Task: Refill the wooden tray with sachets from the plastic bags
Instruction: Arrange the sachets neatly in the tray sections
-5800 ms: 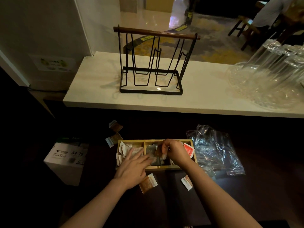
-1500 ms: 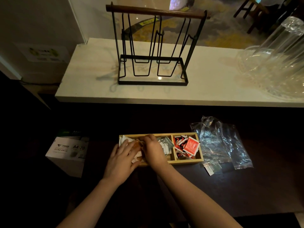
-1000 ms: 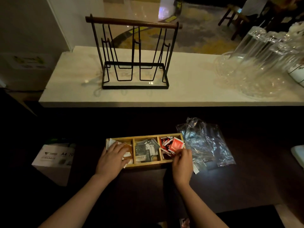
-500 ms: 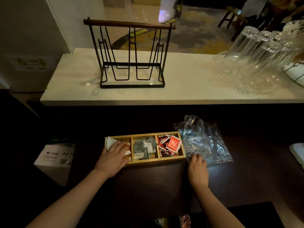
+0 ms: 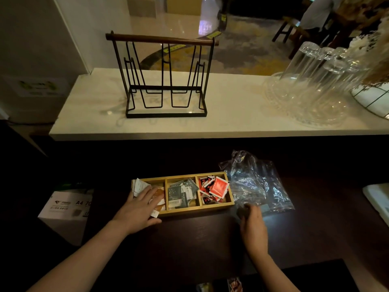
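The wooden tray [image 5: 189, 210] lies on the dark table and has three compartments. White and brown sachets [image 5: 140, 185] fill the left one, grey sachets [image 5: 181, 194] the middle, red sachets [image 5: 219, 187] the right. My left hand [image 5: 139, 207] rests palm down on the left compartment, fingers spread over the sachets. Crumpled clear plastic bags [image 5: 256, 182] lie just right of the tray. My right hand [image 5: 253, 226] is at their near edge, fingers curled onto the plastic. A small sachet [image 5: 265, 207] shows beside those fingers under the bag.
A raised white counter [image 5: 231, 123] behind the table carries a black wire rack [image 5: 166, 81] and upturned glasses [image 5: 311, 81]. A white A4 paper box [image 5: 65, 209] stands low at the left. A white object [image 5: 376, 197] sits at the right edge. Some sachets [image 5: 233, 284] lie at the bottom edge.
My right hand left the tray, went right to the bags' near edge and curled its fingers there. My left hand stayed on the left compartment. The loose sachets around the tray are gone.
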`<state>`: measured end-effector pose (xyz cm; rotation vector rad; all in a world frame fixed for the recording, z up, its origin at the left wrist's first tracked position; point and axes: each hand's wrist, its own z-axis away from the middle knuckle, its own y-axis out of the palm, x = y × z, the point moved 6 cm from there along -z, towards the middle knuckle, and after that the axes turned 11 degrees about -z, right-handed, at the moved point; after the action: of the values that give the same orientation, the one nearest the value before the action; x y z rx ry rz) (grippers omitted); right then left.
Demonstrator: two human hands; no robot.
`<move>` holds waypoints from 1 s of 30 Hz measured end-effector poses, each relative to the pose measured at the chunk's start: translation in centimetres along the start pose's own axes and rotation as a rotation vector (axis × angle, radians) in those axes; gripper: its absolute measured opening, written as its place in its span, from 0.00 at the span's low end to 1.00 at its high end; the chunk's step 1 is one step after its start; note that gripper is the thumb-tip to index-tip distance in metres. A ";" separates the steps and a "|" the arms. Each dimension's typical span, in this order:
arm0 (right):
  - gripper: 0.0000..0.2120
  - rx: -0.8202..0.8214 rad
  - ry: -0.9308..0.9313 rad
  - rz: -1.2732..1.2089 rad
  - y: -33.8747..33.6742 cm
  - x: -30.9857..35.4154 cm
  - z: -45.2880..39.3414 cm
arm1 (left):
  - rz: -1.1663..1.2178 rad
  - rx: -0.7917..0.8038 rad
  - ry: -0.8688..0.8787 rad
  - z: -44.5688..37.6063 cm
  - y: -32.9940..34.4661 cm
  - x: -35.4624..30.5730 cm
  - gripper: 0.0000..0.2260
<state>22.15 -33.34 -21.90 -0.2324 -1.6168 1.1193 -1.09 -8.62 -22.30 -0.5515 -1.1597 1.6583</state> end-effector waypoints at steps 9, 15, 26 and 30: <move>0.10 -0.024 -0.403 -0.079 2.3 10.4 -0.8 | -0.046 -0.114 -0.024 -0.4 0.4 1.1 0.32; 0.19 0.205 -0.592 0.015 8.5 15.0 -0.9 | -0.021 -0.012 -0.087 -0.8 1.5 0.4 0.30; 0.13 0.306 -0.758 0.242 10.3 14.0 0.5 | 0.006 -0.043 -0.183 -1.2 2.1 0.6 0.31; 0.13 0.239 -0.690 0.175 8.4 13.2 0.4 | 0.070 -0.125 -0.218 -0.9 1.0 0.5 0.30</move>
<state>13.57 -20.46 -19.60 0.1998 -2.0579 1.6307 -1.03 -7.82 -23.48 -0.5027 -1.4242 1.7467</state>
